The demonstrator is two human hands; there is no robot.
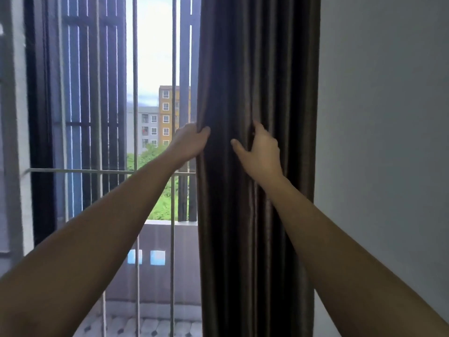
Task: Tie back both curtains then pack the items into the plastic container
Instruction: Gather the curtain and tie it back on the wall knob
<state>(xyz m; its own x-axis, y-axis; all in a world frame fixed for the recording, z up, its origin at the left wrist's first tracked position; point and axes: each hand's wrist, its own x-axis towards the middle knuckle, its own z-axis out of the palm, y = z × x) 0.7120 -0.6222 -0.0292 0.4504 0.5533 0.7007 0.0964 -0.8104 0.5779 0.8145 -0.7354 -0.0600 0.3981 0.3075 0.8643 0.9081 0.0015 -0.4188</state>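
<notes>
A plain pale wall (388, 117), smooth and matte, fills the space to the right of the curtain (257, 69), which is the tall thing everything else sits around. The curtain is a dark brown fabric with a faint satin sheen, gathered into deep vertical folds that run from the top of the view to the bottom, its right edge lying against the wall. To the left of the curtain is a glass window (97, 117) in a dark frame, and beyond it thin vertical metal bars and a horizontal rail (97, 170) of a balcony, with dark slatted panels further left. Past the bars, also left of the curtain, stand a yellow block and a grey block of flats (158, 117) with small square windows, above green treetops. Low down beside the curtain's foot the balcony floor seems to be patterned tile, though the blur makes that uncertain. No writing or brand can be read anywhere. Both bare forearms reach up to the curtain at mid-height. The left hand (192, 141) is wrapped around the curtain's left edge, thumb on the front of the cloth and fingers behind it, gripping the fabric. The right hand (260, 148) presses into the folds near the curtain's middle, thumb spread to the left and fingertips tucked into a pleat, pinching the cloth.
</notes>
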